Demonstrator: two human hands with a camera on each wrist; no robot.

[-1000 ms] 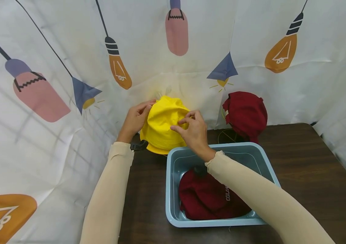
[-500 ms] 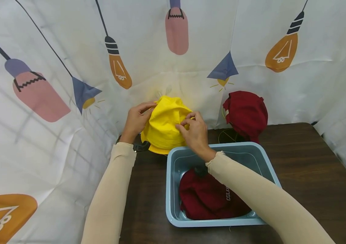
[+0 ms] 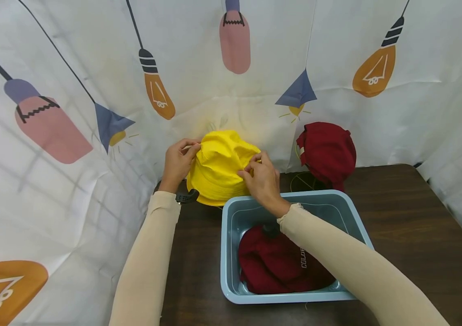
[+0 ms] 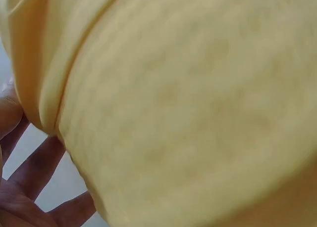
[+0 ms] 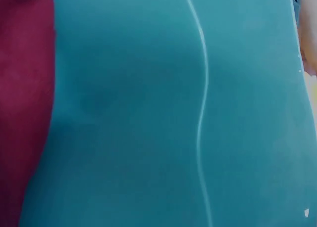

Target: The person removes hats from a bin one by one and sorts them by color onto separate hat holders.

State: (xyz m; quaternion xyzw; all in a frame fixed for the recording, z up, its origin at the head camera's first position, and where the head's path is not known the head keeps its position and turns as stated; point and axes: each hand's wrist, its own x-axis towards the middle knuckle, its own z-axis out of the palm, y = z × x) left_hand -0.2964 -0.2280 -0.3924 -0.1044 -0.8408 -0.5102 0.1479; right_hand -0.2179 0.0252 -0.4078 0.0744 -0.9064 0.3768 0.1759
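A yellow bucket hat (image 3: 223, 165), crown up and brim toward me, stands at the back of the table in the head view. My left hand (image 3: 177, 163) pinches the left side of its crown between thumb and fingers. On the right side, my right hand (image 3: 262, 179) pinches a bit of the fabric with bent fingers. Blurred yellow cloth (image 4: 188, 98) fills most of the left wrist view, with the left-hand fingers (image 4: 37, 167) at its edge. What bears the hat from below is mostly hidden.
In front of the hat sits a light blue basin (image 3: 227, 253) holding a maroon cap (image 3: 271, 267) with white lettering. Another maroon cap (image 3: 329, 151) hangs on a wire stand (image 3: 302, 181) at the back right. A printed white curtain (image 3: 202, 54) rises behind the dark table (image 3: 410, 217).
My left hand has shifted slightly left and down along the hat. The right hand has moved a little to the right, and the crown looks wider with its top slightly lower.
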